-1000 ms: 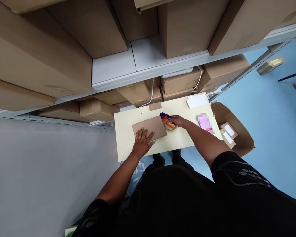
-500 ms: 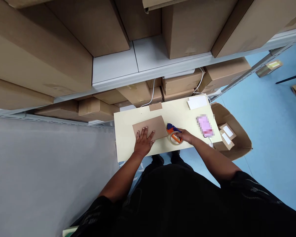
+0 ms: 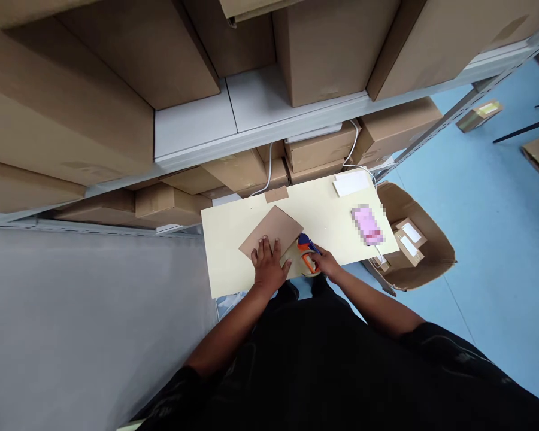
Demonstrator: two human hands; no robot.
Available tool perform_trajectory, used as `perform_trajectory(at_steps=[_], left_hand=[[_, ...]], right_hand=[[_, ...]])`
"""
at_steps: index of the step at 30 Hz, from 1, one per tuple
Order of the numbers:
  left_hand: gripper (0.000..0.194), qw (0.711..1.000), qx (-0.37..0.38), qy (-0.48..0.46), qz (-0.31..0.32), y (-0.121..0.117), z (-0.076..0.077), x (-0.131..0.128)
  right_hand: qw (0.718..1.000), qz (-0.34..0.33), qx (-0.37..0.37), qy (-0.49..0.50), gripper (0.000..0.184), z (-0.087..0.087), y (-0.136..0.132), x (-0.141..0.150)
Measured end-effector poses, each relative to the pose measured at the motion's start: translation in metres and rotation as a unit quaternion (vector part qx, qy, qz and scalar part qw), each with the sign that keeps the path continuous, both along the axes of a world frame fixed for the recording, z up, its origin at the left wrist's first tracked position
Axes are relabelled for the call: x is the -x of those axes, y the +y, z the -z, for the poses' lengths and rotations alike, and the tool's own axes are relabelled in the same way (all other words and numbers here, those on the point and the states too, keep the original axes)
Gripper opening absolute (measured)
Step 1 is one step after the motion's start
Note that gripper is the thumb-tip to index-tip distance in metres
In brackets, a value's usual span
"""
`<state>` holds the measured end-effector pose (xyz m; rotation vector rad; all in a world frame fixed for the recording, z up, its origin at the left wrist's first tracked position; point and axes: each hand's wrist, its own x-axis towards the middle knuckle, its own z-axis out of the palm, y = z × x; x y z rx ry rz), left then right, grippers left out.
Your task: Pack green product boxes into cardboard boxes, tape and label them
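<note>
On the pale table lies a flat brown cardboard piece or box, turned at an angle with a corner toward the shelf. My left hand rests on its near part, fingers spread. Just right of it, my right hand is closed around an orange and blue tape dispenser with a roll of clear tape. The dispenser's head is at the right corner of the cardboard; whether tape is stuck there I cannot tell.
A brown tape-like strip lies at the table's back edge. White papers and a blurred pink item are on the right. An open carton holding small labelled boxes stands beside the table. Shelves with large cartons overhang the back.
The cardboard has turned so its right edge slants toward me. My left hand has shifted right and nearer me, and the dispenser has moved slightly nearer my body.
</note>
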<state>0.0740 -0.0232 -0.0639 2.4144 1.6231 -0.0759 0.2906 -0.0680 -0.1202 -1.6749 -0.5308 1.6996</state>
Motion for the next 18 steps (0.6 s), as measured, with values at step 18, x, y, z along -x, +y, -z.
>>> perform_trajectory(at_steps=[18], left_hand=[[0.085,0.998,-0.013,-0.003,0.067,0.03,0.012,0.029]], right_hand=[[0.989,-0.131,0.04,-0.049,0.052,-0.011,0.132,-0.022]])
